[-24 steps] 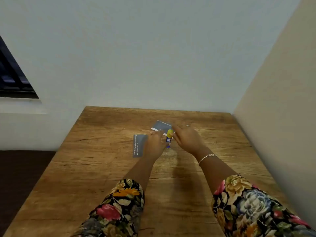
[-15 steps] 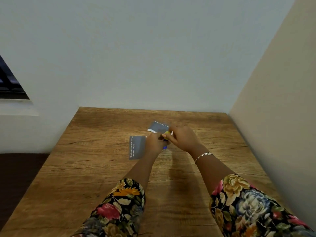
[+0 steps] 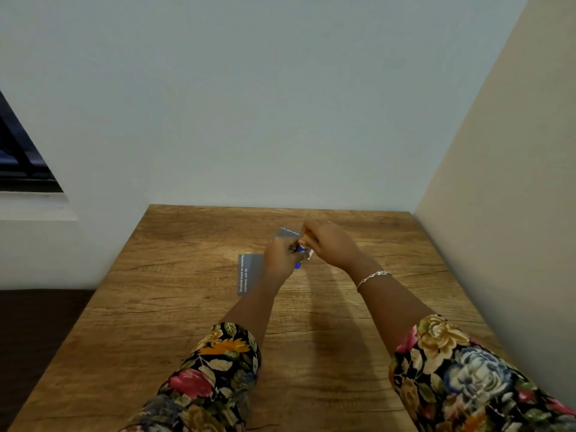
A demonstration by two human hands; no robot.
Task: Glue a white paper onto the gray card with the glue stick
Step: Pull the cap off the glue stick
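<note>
Wooden table [image 3: 187, 244] set into a corner: pale blue-grey wall [image 3: 280, 104] ahead of you, beige side wall [image 3: 514, 151] to your right, dark window [image 3: 18, 157] at the far left.

Two grey cards lie flat on the table, towards its far end. The near gray card [image 3: 250, 274] sits just left of your left wrist, which covers its right edge; it has white print along its left side. The far gray card [image 3: 286, 233] lies beyond your hands and only its upper part shows, with a line of white print at the top edge.

Your left hand [image 3: 280, 260] is closed in a fist round the glue stick [image 3: 299, 265]. The blue barrel shows below and between your fingers, roughly upright and raised above the table.

Your right hand [image 3: 330, 247] meets the left at the stick's upper end, fingers curled down over it. The top of the stick is hidden under those fingers, so you cannot tell from this view whether the cap is on or off.

A small pale corner [image 3: 309, 254] shows just under your right fingers. It is too small to tell whether it is the white paper.

A silver bracelet [image 3: 372, 277] circles your right wrist. Floral sleeves [image 3: 218, 369] cover both forearms.
</note>
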